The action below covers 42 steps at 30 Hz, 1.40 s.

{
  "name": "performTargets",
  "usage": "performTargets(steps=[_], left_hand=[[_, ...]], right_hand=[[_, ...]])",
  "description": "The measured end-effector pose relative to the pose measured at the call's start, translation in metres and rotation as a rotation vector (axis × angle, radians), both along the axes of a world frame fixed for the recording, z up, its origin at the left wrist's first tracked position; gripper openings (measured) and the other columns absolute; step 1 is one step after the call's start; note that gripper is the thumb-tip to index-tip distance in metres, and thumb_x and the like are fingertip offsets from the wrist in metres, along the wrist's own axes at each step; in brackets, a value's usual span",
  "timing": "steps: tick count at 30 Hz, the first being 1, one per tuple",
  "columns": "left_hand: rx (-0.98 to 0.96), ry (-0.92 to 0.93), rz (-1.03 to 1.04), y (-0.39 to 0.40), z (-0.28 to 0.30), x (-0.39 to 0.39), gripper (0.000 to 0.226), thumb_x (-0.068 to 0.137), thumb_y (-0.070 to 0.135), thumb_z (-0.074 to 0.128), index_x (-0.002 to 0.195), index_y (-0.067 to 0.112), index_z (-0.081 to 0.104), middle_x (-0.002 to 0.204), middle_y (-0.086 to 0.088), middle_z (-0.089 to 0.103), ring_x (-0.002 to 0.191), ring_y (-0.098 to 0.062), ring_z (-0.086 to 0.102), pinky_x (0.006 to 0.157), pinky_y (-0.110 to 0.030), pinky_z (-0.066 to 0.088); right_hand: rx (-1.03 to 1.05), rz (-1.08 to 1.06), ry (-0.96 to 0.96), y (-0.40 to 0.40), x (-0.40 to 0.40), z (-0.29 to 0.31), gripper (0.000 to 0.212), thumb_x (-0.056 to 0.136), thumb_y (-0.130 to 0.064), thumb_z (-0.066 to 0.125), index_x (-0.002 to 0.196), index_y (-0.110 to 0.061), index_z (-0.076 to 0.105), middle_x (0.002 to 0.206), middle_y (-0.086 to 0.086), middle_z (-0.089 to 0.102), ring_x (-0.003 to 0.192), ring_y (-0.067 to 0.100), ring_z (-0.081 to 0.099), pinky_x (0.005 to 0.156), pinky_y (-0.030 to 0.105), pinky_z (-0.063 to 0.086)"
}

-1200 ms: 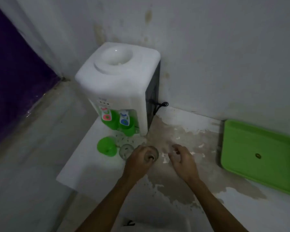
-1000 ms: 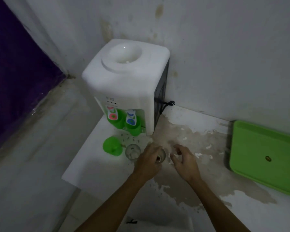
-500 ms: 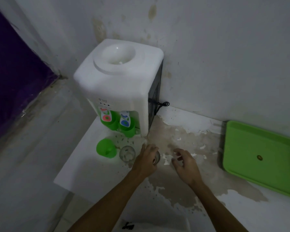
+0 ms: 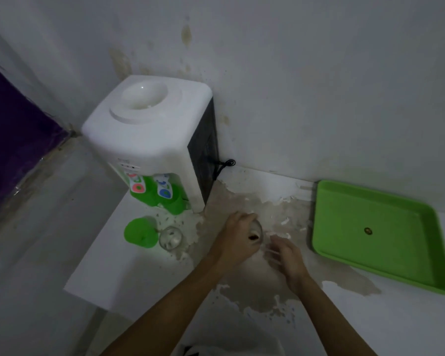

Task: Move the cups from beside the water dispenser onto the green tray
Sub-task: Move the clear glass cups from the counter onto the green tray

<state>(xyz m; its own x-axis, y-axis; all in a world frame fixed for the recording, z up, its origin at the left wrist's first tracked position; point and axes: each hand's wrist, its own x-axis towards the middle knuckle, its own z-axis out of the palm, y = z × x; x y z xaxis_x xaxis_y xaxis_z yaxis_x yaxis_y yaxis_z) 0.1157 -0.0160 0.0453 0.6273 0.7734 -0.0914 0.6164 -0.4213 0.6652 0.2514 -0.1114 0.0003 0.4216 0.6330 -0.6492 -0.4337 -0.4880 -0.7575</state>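
A white water dispenser (image 4: 149, 140) with two green taps stands in the corner of the white counter. In front of it sit a green plastic cup (image 4: 139, 232) and a clear glass cup (image 4: 170, 238). My left hand (image 4: 238, 237) is wrapped around a second clear glass cup (image 4: 257, 230), right of the other two. My right hand (image 4: 284, 255) hovers just beside it, blurred, with fingers apart and nothing in it. The green tray (image 4: 385, 268) lies at the right against the wall, with only a small round mark at its middle.
The counter (image 4: 129, 273) is stained and peeling around my hands; its left edge drops off below the green cup. A black cord (image 4: 222, 167) loops behind the dispenser. A purple surface (image 4: 13, 140) fills the far left.
My left hand has kept its hold on the glass cup and shifted it slightly right, away from the other two cups. My right hand has drawn closer to it.
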Motion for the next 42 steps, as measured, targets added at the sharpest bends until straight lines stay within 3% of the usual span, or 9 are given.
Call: performTargets(steps=[4, 7, 15, 19, 22, 26, 31, 38, 42], left_hand=[[0.039, 0.019, -0.082, -0.022, 0.021, 0.038, 0.066, 0.079, 0.028, 0.074, 0.140, 0.019, 0.051, 0.134, -0.006, 0.052, 0.122, -0.024, 0.053, 0.098, -0.037, 0.051], [0.028, 0.005, -0.124, -0.041, 0.028, 0.066, 0.067, 0.075, 0.021, 0.071, 0.139, 0.017, 0.053, 0.130, -0.007, 0.054, 0.119, -0.024, 0.054, 0.097, -0.035, 0.051], [0.002, -0.007, -0.208, -0.083, 0.027, 0.129, 0.067, 0.071, 0.025, 0.074, 0.135, 0.019, 0.056, 0.126, -0.006, 0.056, 0.114, -0.025, 0.058, 0.094, -0.038, 0.052], [-0.027, -0.020, -0.221, -0.095, 0.023, 0.152, 0.072, 0.070, 0.029, 0.078, 0.138, 0.022, 0.054, 0.132, -0.001, 0.055, 0.118, -0.022, 0.056, 0.095, -0.036, 0.051], [-0.055, -0.037, -0.221, -0.097, 0.019, 0.163, 0.070, 0.073, 0.030, 0.077, 0.138, 0.026, 0.053, 0.135, 0.002, 0.055, 0.120, -0.020, 0.056, 0.097, -0.037, 0.051], [-0.087, -0.070, -0.144, -0.093, 0.012, 0.170, 0.059, 0.076, 0.033, 0.077, 0.131, 0.033, 0.055, 0.129, 0.008, 0.057, 0.111, -0.015, 0.061, 0.090, -0.033, 0.053], [-0.181, -0.029, -0.078, -0.082, -0.004, 0.174, 0.050, 0.081, 0.031, 0.075, 0.128, 0.033, 0.057, 0.127, 0.006, 0.057, 0.109, -0.014, 0.060, 0.089, -0.027, 0.050], [-0.262, 0.026, -0.063, -0.071, -0.028, 0.180, 0.041, 0.085, 0.027, 0.071, 0.125, 0.030, 0.061, 0.124, 0.003, 0.058, 0.110, -0.013, 0.059, 0.090, -0.027, 0.050], [-0.284, 0.056, -0.069, -0.067, -0.035, 0.183, 0.038, 0.087, 0.030, 0.068, 0.124, 0.032, 0.062, 0.124, 0.006, 0.062, 0.108, -0.010, 0.060, 0.092, -0.034, 0.054]], right_hand=[[0.066, -0.148, 0.382, -0.015, 0.020, 0.008, 0.034, 0.099, -0.037, 0.049, 0.111, -0.012, 0.068, 0.107, 0.009, 0.072, 0.095, 0.025, 0.069, 0.085, 0.041, 0.055], [0.126, -0.213, 0.542, -0.031, 0.040, 0.016, 0.037, 0.100, -0.036, 0.049, 0.113, -0.007, 0.067, 0.098, 0.010, 0.075, 0.080, 0.021, 0.074, 0.070, 0.036, 0.059], [0.062, -0.351, 0.671, -0.072, 0.098, 0.013, 0.047, 0.094, -0.038, 0.058, 0.125, -0.003, 0.061, 0.108, 0.016, 0.067, 0.086, 0.026, 0.065, 0.069, 0.033, 0.060], [0.096, -0.333, 0.636, -0.086, 0.126, 0.014, 0.039, 0.098, -0.036, 0.051, 0.107, 0.000, 0.065, 0.089, 0.016, 0.073, 0.068, 0.023, 0.069, 0.054, 0.029, 0.059], [0.069, -0.359, 0.537, -0.090, 0.148, 0.014, 0.034, 0.100, -0.034, 0.050, 0.098, -0.003, 0.063, 0.079, 0.014, 0.074, 0.064, 0.022, 0.070, 0.054, 0.030, 0.058], [0.024, -0.403, 0.376, -0.087, 0.176, 0.006, 0.034, 0.096, -0.032, 0.059, 0.116, -0.005, 0.062, 0.106, 0.014, 0.069, 0.092, 0.029, 0.068, 0.074, 0.042, 0.057], [-0.010, -0.522, 0.098, -0.076, 0.200, -0.002, 0.045, 0.080, -0.017, 0.080, 0.119, -0.005, 0.061, 0.115, 0.019, 0.068, 0.088, 0.031, 0.068, 0.070, 0.042, 0.061], [-0.156, -0.273, -0.570, -0.057, 0.207, -0.022, 0.059, 0.059, -0.035, 0.092, 0.108, -0.017, 0.065, 0.111, 0.015, 0.063, 0.096, 0.029, 0.063, 0.085, 0.049, 0.057], [-0.088, -0.179, -0.741, -0.053, 0.198, -0.022, 0.057, 0.061, -0.016, 0.092, 0.110, -0.007, 0.064, 0.115, 0.015, 0.052, 0.092, 0.024, 0.054, 0.086, 0.033, 0.048]])
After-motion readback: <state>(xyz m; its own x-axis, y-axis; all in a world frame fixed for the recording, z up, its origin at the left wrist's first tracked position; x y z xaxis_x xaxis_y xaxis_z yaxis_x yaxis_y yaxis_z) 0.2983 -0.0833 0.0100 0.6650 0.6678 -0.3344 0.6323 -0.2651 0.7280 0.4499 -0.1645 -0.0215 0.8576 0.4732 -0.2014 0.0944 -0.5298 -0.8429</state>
